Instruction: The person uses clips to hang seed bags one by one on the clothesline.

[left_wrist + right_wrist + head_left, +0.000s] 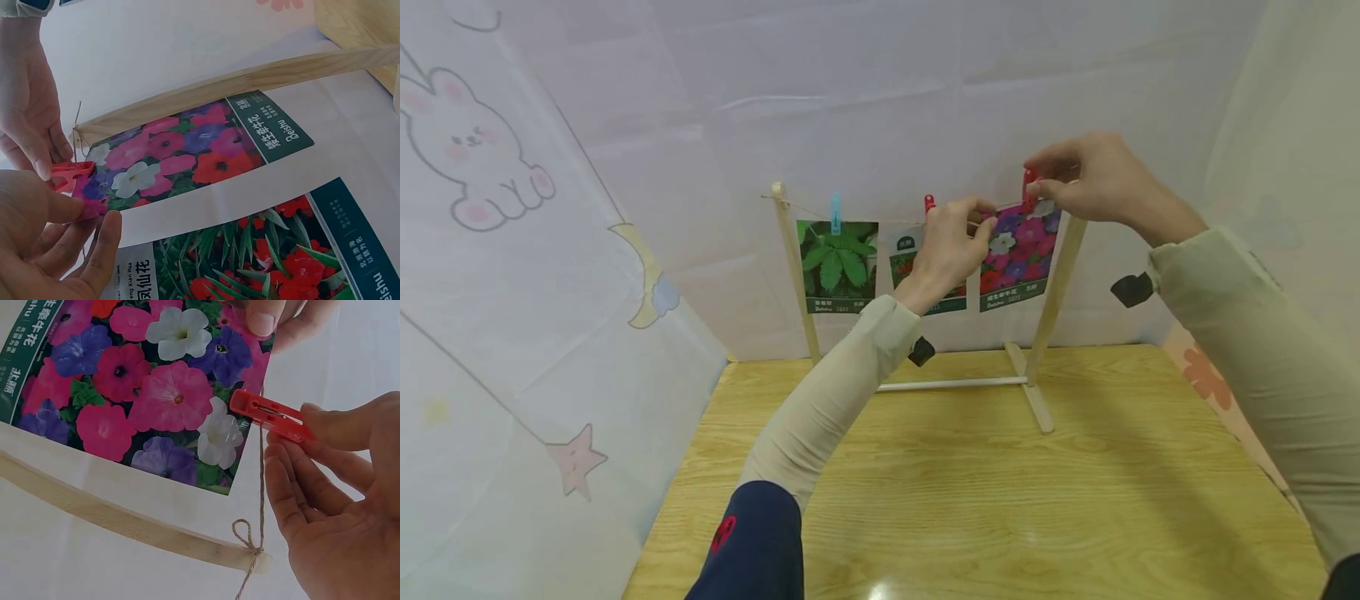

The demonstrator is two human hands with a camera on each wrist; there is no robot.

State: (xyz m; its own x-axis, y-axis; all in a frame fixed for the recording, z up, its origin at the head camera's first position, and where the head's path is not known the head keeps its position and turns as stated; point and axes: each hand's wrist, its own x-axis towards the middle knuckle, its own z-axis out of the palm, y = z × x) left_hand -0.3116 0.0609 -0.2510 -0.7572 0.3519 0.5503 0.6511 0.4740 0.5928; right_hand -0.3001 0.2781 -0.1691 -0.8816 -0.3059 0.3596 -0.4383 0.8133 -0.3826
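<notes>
My right hand (1093, 179) pinches a red clothespin (272, 415) between thumb and fingers. The clothespin's jaws sit over the twine (262, 487) and the top edge of a seed packet with petunia-like flowers (169, 394). With thumb and fingers, my left hand (951, 246) pinches that packet's upper left corner, as the left wrist view shows. Left of it hangs a red-flowered packet (262, 250), partly behind my left hand, below another red clothespin (929, 202). A green-leaf packet (841, 267) hangs from a blue clothespin (836, 214) at the far left.
The twine runs between the posts of a wooden stand (1056, 292), which has a pale lower bar (955, 384) and feet on a wood-grain table (925, 483). Behind is a pale cloth backdrop (880, 100); printed cartoon shapes show on the left side.
</notes>
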